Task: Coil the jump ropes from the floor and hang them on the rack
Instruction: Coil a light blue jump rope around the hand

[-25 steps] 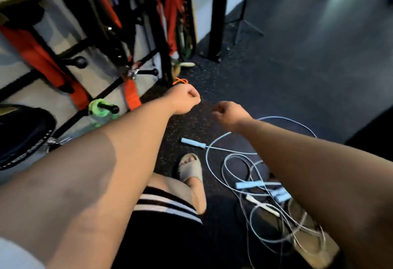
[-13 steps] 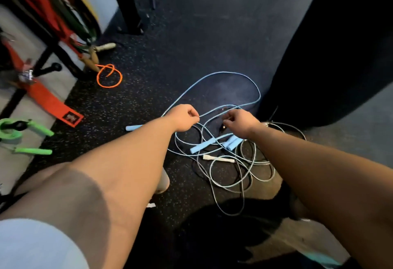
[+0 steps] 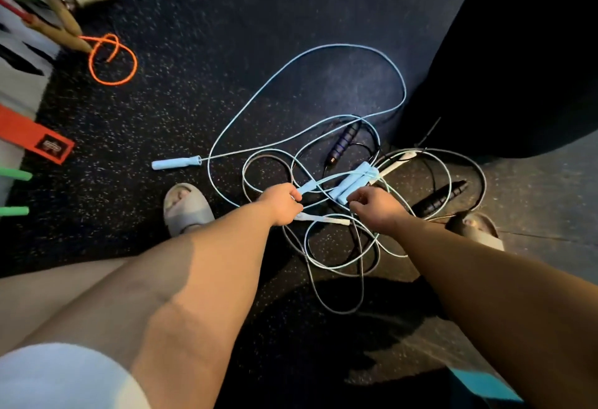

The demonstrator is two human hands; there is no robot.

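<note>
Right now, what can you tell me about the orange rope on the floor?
The orange rope is a thin, bright cord, seemingly woven. It lies on the dark speckled floor at the upper left, apart from the tangle of blue ropes. It curls into one round loop, with its end crossing over the top. The other end runs up to tan wooden-looking handles by the wall. No hand is touching it.

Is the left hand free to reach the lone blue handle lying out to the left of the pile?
Probably yes: the lone blue handle lies on bare floor, nothing between it and the left hand, though that hand looks closed near a cord.
</note>
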